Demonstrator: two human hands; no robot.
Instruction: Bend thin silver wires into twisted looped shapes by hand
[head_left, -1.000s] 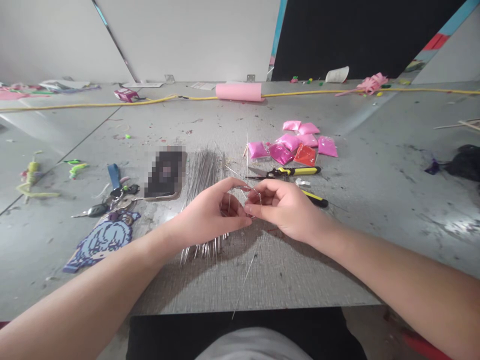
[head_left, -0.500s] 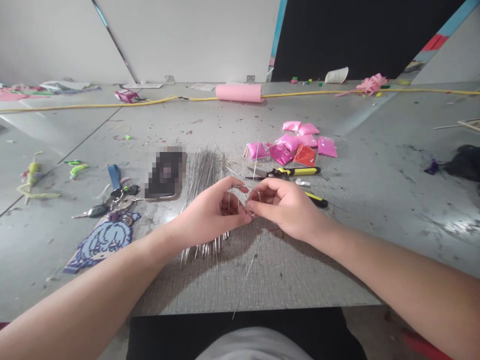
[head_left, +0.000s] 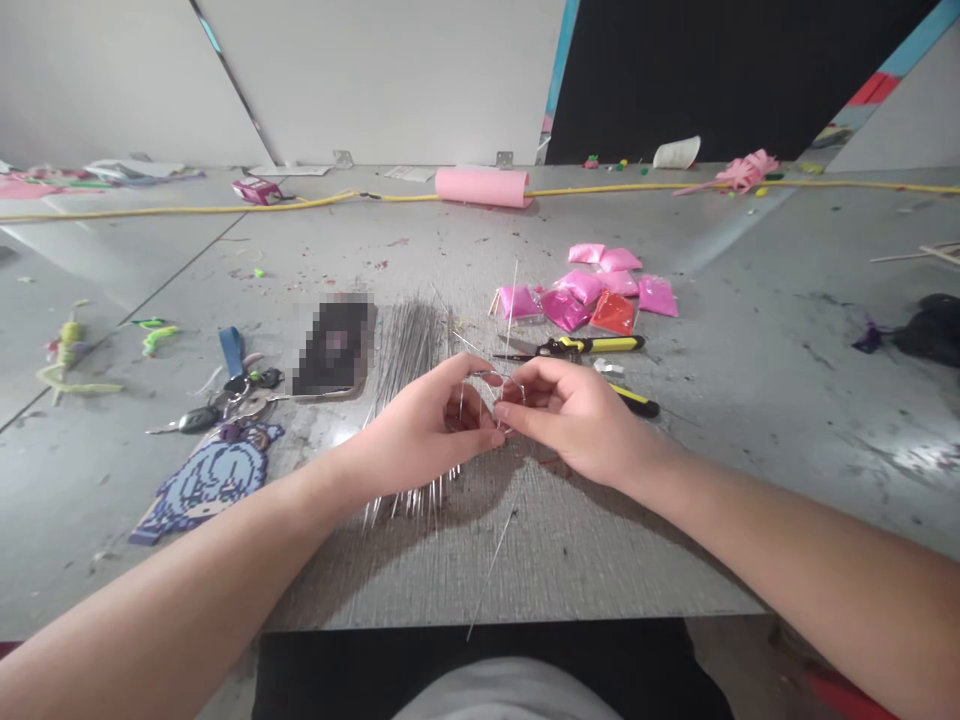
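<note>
My left hand (head_left: 420, 435) and my right hand (head_left: 570, 415) meet fingertip to fingertip above the grey table (head_left: 750, 400). Both pinch a thin silver wire (head_left: 511, 305) that sticks up from between them and leans slightly right. Under my left hand lies a bundle of thin silver wires (head_left: 409, 350), spread along the table. One loose wire (head_left: 491, 565) lies toward the front edge. Just beyond my right hand lie yellow-handled scissors (head_left: 577, 345) and another yellow-and-black tool (head_left: 637, 402).
Several pink packets and a red one (head_left: 592, 290) lie behind the scissors. A phone (head_left: 334, 345), keys with a blue strap (head_left: 229, 385) and a blue pixel-bead figure (head_left: 206, 480) are on the left. A pink roll (head_left: 484, 186) and yellow cord (head_left: 187, 210) lie at the back.
The upright wire between my fingertips has turned a little, its tip now leaning more to the right. Both hands stay almost in place.
</note>
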